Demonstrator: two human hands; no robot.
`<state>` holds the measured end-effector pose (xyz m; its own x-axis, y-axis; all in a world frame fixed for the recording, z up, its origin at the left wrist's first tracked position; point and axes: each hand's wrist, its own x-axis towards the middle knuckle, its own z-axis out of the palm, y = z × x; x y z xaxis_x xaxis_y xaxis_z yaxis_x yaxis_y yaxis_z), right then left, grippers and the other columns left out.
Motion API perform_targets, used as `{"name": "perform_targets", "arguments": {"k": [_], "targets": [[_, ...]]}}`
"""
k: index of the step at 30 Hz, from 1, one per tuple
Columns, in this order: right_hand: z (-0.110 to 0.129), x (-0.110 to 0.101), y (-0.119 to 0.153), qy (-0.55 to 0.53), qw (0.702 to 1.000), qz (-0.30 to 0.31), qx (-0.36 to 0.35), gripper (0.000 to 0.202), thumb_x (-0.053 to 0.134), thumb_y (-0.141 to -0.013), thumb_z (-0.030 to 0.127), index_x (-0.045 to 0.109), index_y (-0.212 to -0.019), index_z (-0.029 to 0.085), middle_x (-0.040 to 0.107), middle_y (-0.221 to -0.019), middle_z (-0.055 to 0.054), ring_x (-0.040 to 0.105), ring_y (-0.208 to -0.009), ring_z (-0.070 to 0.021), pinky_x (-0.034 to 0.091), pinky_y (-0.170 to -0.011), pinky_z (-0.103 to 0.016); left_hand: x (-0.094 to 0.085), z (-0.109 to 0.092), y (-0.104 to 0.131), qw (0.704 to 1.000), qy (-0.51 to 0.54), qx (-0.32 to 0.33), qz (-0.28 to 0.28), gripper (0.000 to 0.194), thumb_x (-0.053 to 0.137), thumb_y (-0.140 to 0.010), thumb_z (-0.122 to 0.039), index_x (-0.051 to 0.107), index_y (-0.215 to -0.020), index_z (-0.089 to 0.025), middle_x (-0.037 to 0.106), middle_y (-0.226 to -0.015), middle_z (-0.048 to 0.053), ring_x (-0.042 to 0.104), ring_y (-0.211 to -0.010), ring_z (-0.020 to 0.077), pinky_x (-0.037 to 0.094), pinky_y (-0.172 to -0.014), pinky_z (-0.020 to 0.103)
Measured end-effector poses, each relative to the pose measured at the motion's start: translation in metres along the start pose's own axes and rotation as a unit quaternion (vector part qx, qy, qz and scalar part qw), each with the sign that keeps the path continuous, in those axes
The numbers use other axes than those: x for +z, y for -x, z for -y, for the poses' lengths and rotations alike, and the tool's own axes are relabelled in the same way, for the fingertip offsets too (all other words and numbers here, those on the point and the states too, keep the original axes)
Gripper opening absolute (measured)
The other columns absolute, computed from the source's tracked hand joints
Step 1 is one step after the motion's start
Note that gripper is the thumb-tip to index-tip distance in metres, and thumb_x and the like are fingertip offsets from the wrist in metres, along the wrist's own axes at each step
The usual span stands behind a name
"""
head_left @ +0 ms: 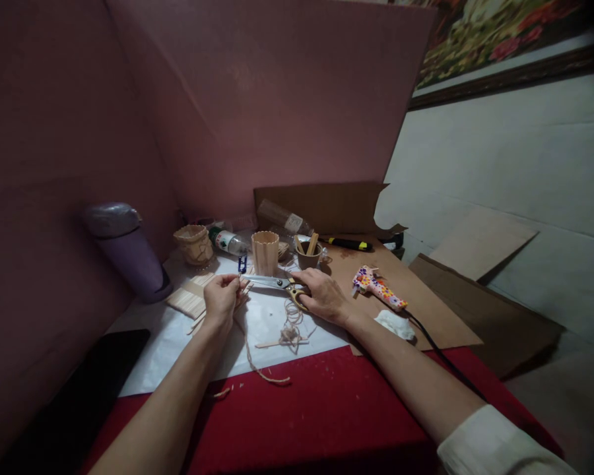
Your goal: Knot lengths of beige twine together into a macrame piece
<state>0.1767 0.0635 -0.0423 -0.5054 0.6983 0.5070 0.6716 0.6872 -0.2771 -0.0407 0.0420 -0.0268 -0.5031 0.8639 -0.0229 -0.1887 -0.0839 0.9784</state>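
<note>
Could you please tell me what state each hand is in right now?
Left hand: fingertips pinched together by the blade tips; what they pinch is too small to tell.
Right hand: closed on the handles of the scissors.

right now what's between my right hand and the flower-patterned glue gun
Only a short stretch of brown cardboard shows between your right hand and the glue gun; nothing visible lies on it in the head view.

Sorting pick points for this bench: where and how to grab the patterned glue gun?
By the handle, likely from above on the right: the glue gun lies on cardboard, its slim handle angled rightward and nearer. Mind the cord at its end.
</note>
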Motion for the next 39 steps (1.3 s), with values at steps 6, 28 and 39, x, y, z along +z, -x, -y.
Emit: {"name": "perform_targets", "arguments": {"k": [6,28,39], "targets": [[-0.003,0.003,0.0,0.009,1.0,0.0,-0.004,0.043,0.052,-0.075,0.012,0.054,-0.118,0.014,0.061,-0.105,-0.01,0.053,-0.099,-0.0205,0.042,-0.087,-0.034,0.001,-0.002,0.001,1.0,0.006,-0.002,-0.002,0.015,0.06,-0.056,-0.016,0.053,-0.068,-0.013,0.057,-0.049,-0.001,0.04,-0.032,0.0049,0.029,-0.032,0.016],[0.002,0.008,-0.003,-0.147,0.986,0.014,0.074,0.063,0.052,-0.065,0.002,0.046,-0.127,0.01,0.061,-0.113,-0.016,0.059,-0.098,-0.0219,0.046,-0.087,-0.037,0.014,0.013,0.027,0.98,-0.087,0.029,0.178,0.018,0.067,-0.06,-0.028,0.059,-0.066,-0.013,0.058,-0.051,0.001,0.041,-0.038,0.006,0.025,-0.036,0.018],[0.001,0.011,0.0,-0.126,0.991,-0.003,0.052,0.067,0.05,-0.063,-0.001,0.045,-0.129,0.01,0.057,-0.12,-0.017,0.056,-0.105,-0.0234,0.045,-0.092,-0.041,0.013,0.017,0.021,0.98,-0.124,0.045,0.147,0.015,0.066,-0.06,-0.027,0.059,-0.066,-0.014,0.058,-0.049,-0.001,0.041,-0.037,0.0069,0.027,-0.037,0.019]]}}
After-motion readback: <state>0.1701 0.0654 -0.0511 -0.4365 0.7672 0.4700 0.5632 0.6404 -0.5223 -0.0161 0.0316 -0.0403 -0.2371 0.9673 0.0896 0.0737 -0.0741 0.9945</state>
